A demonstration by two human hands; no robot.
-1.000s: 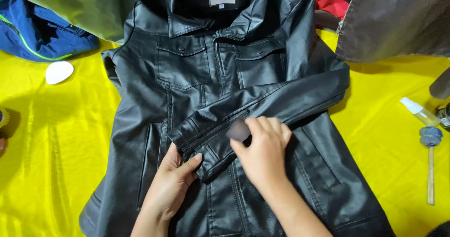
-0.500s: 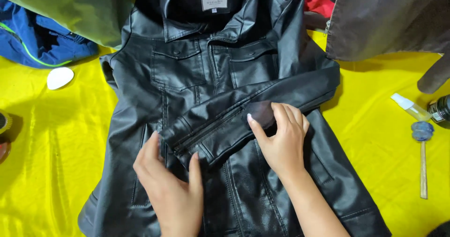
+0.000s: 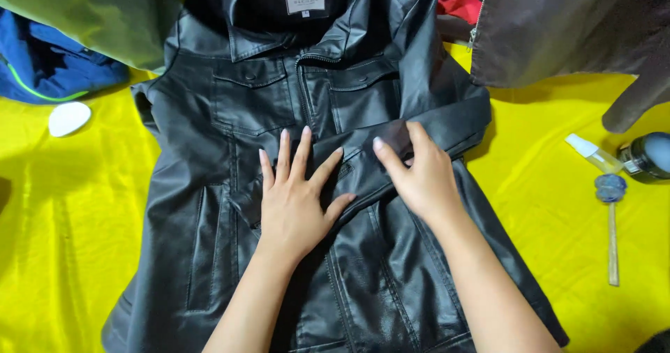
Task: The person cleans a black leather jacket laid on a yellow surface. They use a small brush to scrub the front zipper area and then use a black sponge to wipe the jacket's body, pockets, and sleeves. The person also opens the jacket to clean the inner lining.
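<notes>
Black leather jacket [image 3: 209,206] lies flat, front up, zipped, one sleeve [image 3: 447,126] folded across

two bare forearms, no sleeves; left grip [image 3: 296,199] and right grip [image 3: 419,175] ringless.

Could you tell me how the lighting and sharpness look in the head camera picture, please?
Head view: even, bright light; soft sheen on the black leather jacket; left hand and right hand sharp, without motion blur; a dark shadow on the yellow cloth at the left edge.
</notes>
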